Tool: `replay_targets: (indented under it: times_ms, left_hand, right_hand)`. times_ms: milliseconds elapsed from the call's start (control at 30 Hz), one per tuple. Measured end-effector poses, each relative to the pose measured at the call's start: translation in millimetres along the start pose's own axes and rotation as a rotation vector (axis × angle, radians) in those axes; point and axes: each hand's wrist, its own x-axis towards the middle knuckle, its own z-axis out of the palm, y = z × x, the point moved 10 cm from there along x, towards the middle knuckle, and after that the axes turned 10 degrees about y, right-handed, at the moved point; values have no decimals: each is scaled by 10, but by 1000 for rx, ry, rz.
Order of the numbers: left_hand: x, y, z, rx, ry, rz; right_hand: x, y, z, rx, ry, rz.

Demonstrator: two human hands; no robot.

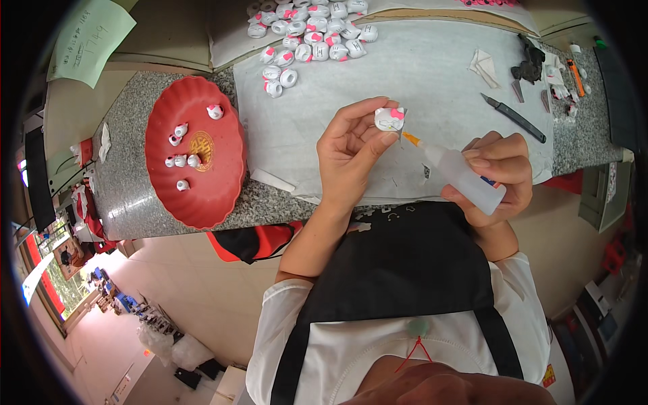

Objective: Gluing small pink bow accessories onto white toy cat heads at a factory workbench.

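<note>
Between the thumb and fingers of my left hand (352,145) is a small white cat-head figure (389,119) with a pink bow. My right hand (501,172) grips a translucent squeeze bottle (466,177) tilted toward the figure. Its orange nozzle (411,139) points up and left, close beside the figure's lower right edge; whether they touch I cannot tell. Several similar white heads with pink bows (312,37) lie in a group at the far side of the paper-covered bench (304,128).
A red scalloped plate (158,138) at the left carries several small white heads. On the right lie a craft knife (514,117), a black crumpled cloth (530,59), a white scrap (483,67) and an orange tool (576,77). A green handwritten note (88,40) hangs at the upper left.
</note>
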Motion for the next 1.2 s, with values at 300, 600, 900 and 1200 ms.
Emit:
replay_targets:
  times_ms: [300,600,900,1200]
  left_hand:
    - [-1,-3,-26,-28,15,-12]
    - [-3,-5,23,-13,-17,-8]
    - [-10,-1,16,23,-21,10]
    - [-32,118,63,278,-42,230]
  right_hand:
    - [6,-17,-25,14,11,-18]
    - [0,-33,-32,6,16,-67]
    - [-22,-16,-10,-14,1,-46]
    - [-26,-16,24,-8,3,-29]
